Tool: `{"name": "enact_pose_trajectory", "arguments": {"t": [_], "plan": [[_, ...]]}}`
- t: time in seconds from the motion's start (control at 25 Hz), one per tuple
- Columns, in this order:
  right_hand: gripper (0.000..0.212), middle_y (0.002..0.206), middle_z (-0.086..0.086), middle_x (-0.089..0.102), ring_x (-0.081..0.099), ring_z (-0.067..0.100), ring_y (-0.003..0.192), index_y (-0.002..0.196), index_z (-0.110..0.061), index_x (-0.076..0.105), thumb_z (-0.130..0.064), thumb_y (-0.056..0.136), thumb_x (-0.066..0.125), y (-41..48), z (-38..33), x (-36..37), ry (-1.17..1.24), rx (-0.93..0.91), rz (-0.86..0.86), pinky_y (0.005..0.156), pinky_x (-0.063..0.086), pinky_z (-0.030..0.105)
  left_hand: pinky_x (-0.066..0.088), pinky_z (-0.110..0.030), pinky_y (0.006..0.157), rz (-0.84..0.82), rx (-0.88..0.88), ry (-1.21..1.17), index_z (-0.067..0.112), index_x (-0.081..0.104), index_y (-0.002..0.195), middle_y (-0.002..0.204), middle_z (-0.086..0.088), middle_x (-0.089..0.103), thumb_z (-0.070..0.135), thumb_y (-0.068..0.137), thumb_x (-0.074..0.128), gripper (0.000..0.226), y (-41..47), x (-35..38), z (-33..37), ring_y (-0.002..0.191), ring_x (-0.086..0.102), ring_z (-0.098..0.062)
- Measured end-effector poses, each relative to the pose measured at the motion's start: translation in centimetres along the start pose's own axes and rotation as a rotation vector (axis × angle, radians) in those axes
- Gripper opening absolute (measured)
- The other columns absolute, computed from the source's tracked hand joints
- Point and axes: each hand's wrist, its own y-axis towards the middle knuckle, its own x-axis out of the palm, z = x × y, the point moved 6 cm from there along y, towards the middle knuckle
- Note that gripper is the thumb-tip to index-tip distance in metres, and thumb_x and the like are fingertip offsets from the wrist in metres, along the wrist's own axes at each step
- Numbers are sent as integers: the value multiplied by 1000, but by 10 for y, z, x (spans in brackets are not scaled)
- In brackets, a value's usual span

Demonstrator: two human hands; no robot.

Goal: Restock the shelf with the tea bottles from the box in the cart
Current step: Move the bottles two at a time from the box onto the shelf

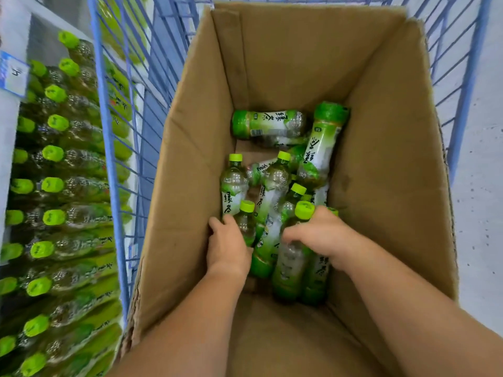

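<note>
Box [285, 63] of tea bottles [269, 123], blue cart [109, 131], shelf [8, 126]

Supermarket aisle: a pale shelf [6, 123] carries tightly packed rows of identical green-capped tea bottles [68, 186], with a blue price label [13, 77] on its front edge. Just beside it stands a blue wire stock cart [109, 131] holding an open cardboard box [381, 159] of loose bottles [269, 123] of the same tea, on a pale speckled floor [479, 213].
</note>
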Motion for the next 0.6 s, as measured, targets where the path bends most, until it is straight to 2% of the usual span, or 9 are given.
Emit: {"name": "enact_pose_trajectory", "arguments": {"t": [0.08,0.2,0.28,0.32,0.36,0.4,0.48,0.56,0.6], "plan": [[67,112,8,65,64,24,94,114,-15,60,-30,54,86,6,-24,-21,-11,-2,-45,68,54,32,50,-42,89,5,10,-118,12,44,125,124,-13,48,16,83,79,55,0,-2,3,110,62,-36],[83,124,4,61,61,27,109,126,-17,58,-30,49,88,19,-52,-43,42,-23,-33,87,57,44,49,-38,88,46,54,-317,15,47,128,116,-10,59,14,80,76,56,4,-11,6,108,61,-33],[73,120,1,60,60,25,108,128,-14,55,-27,64,88,27,-55,-48,177,-31,-5,96,51,42,49,-33,94,107,96,-451,22,51,135,119,-5,61,18,76,80,66,12,-25,12,111,60,-27],[61,109,-1,59,60,21,98,124,-15,55,-26,72,86,26,-56,-46,252,-54,22,91,50,37,50,-34,97,142,114,-526,28,53,136,119,-1,63,21,73,82,69,16,-33,15,111,61,-23],[46,98,-3,60,60,16,86,110,-15,54,-28,77,84,28,-52,-44,320,-70,70,82,49,32,51,-35,98,163,132,-603,36,57,131,116,5,66,24,71,84,68,20,-39,20,108,63,-18],[42,93,-3,64,62,15,79,103,-14,56,-33,78,84,27,-48,-41,370,-80,120,76,51,31,53,-35,96,163,150,-686,44,59,122,108,13,69,24,69,86,62,25,-42,24,102,66,-12],[57,103,-1,73,71,20,87,110,-18,67,-51,67,85,28,-40,-29,441,-113,181,84,59,39,56,-35,93,116,187,-807,50,61,110,95,21,73,22,70,87,56,36,-41,31,92,70,-3],[81,122,-2,67,68,21,106,128,-33,62,-62,55,83,28,-36,-21,371,-151,206,97,56,45,57,-37,94,69,197,-841,44,61,121,97,21,75,24,69,87,61,45,-35,34,91,72,-2],[90,132,-1,58,62,21,115,137,-38,54,-60,56,84,27,-33,-17,276,-153,210,102,53,45,56,-38,96,46,194,-830,40,59,129,100,19,75,29,68,86,68,47,-31,34,93,71,-3]]}}
